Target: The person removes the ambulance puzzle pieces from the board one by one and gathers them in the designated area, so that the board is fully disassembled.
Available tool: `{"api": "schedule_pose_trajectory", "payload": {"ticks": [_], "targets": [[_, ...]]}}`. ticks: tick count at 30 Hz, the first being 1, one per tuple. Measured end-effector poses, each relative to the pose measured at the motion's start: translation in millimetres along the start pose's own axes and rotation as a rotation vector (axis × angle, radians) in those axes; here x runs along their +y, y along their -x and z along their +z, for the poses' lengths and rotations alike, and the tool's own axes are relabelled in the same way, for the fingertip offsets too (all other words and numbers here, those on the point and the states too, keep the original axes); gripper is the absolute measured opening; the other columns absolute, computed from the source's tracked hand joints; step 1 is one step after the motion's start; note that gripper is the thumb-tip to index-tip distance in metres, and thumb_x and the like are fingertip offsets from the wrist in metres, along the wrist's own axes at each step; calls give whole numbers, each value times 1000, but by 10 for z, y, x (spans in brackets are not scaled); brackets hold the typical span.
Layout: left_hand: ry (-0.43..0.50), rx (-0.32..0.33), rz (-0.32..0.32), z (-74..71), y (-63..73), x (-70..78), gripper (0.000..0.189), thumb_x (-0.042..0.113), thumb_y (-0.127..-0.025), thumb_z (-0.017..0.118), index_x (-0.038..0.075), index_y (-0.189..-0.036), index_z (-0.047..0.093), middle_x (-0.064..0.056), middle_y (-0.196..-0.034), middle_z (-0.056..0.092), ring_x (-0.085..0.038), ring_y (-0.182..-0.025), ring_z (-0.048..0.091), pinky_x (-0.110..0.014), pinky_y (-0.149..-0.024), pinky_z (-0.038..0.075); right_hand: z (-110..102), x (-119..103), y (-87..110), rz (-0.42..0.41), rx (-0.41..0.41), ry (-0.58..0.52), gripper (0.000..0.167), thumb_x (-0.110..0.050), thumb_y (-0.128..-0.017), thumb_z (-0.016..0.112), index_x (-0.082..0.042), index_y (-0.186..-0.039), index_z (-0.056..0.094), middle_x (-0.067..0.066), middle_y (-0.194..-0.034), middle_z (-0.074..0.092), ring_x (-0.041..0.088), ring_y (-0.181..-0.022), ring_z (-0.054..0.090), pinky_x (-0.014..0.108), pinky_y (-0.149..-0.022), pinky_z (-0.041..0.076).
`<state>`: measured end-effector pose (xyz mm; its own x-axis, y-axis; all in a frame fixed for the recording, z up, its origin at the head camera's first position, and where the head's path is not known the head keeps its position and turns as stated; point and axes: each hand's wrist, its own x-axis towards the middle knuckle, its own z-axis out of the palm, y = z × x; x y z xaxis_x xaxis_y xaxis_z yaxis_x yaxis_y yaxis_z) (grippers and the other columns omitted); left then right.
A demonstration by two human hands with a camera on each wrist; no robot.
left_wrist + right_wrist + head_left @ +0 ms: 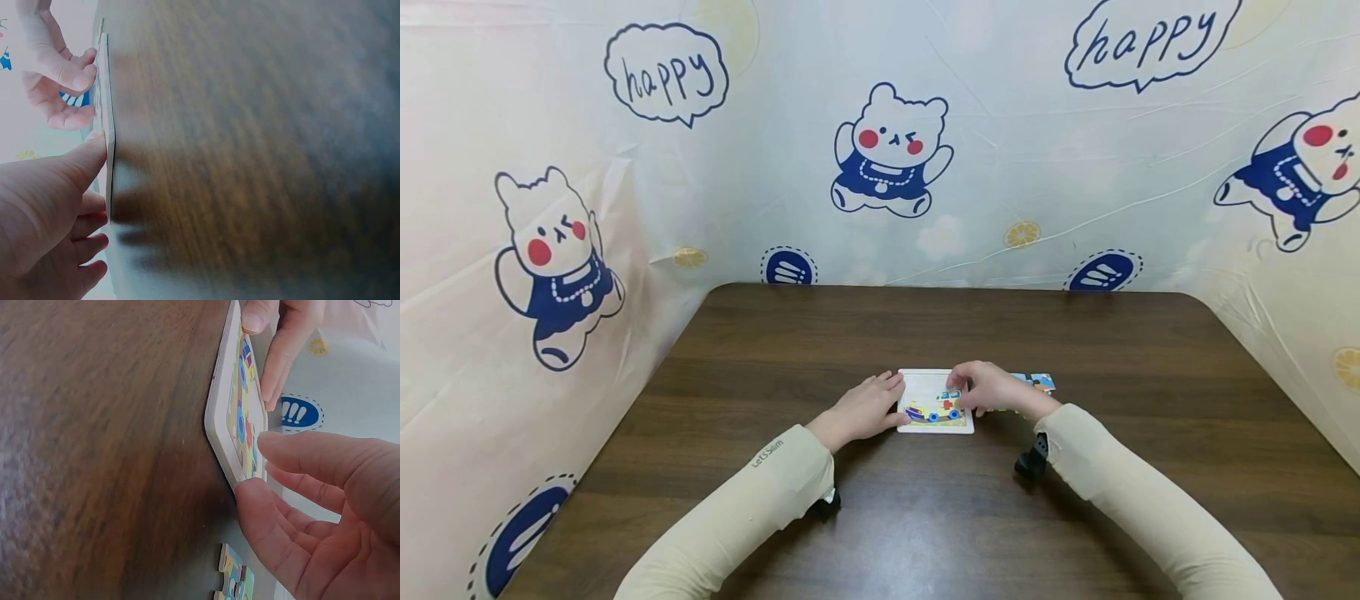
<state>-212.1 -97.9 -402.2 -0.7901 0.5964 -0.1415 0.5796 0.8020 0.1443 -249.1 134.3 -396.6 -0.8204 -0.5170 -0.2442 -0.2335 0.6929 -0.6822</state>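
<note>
A white-rimmed jigsaw tray (pixel 936 431) lies on the table, its lower part filled with a colourful vehicle picture (pixel 242 425) and its upper left part bare white. My left hand (pixel 867 408) rests along the tray's left side, fingers extended, with the thumb (pixel 94 150) on the near rim. Over the right side of the picture, my right hand (pixel 988 387) touches the tray with its fingertips. Thumb and finger (pixel 253 500) stand apart at the tray's right edge in the right wrist view, and no piece shows between them.
Several loose jigsaw pieces (pixel 232 575) lie just right of the tray, partly hidden in the head view by the right hand and wrist. The brown wooden table (pixel 820 333) meets a printed cloth backdrop (pixel 985 167) at its far edge.
</note>
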Motion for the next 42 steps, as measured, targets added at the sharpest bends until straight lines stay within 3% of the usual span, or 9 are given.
{"api": "schedule_pose_trajectory", "payload": {"ticks": [20, 29, 36, 42], "targets": [[-12, 2, -2, 21, -3, -7, 65, 41, -92, 53, -3, -137, 38, -16, -143, 34, -28, -133, 27, -39, -106, 23, 28, -69, 0, -8, -1, 94, 30, -3, -76, 73, -4, -103, 59, 10, -95, 46, 18, -59, 51, 26, -49, 48], [-11, -1, -1, 25, -2, -13, 65, 41, -92, 53, -3, -138, 38, -16, -143, 33, -28, -133, 26, -38, -106, 23, 16, -70, 16, 47, 6, -75, 24, 8, -81, 62, -1, -104, 61, 11, -96, 52, 18, -57, 56, 30, -55, 52], [-15, 5, 2, 22, -6, -14, 65, 41, -92, 53, -3, -137, 39, -16, -143, 34, -29, -133, 27, -39, -106, 23, -65, -47, 47, 6, -37, -175, 23, 9, -88, 51, 4, -108, 61, 14, -82, 55, 22, -60, 58, 35, -58, 54], [-30, 13, 12, 40, -12, -21, 65, 41, -92, 53, -3, -136, 40, -16, -142, 35, -29, -132, 28, -39, -106, 24, -89, -28, 61, 24, -46, -221, 19, 8, -89, 49, 6, -105, 60, 16, -83, 53, 24, -62, 61, 36, -60, 54]]}}
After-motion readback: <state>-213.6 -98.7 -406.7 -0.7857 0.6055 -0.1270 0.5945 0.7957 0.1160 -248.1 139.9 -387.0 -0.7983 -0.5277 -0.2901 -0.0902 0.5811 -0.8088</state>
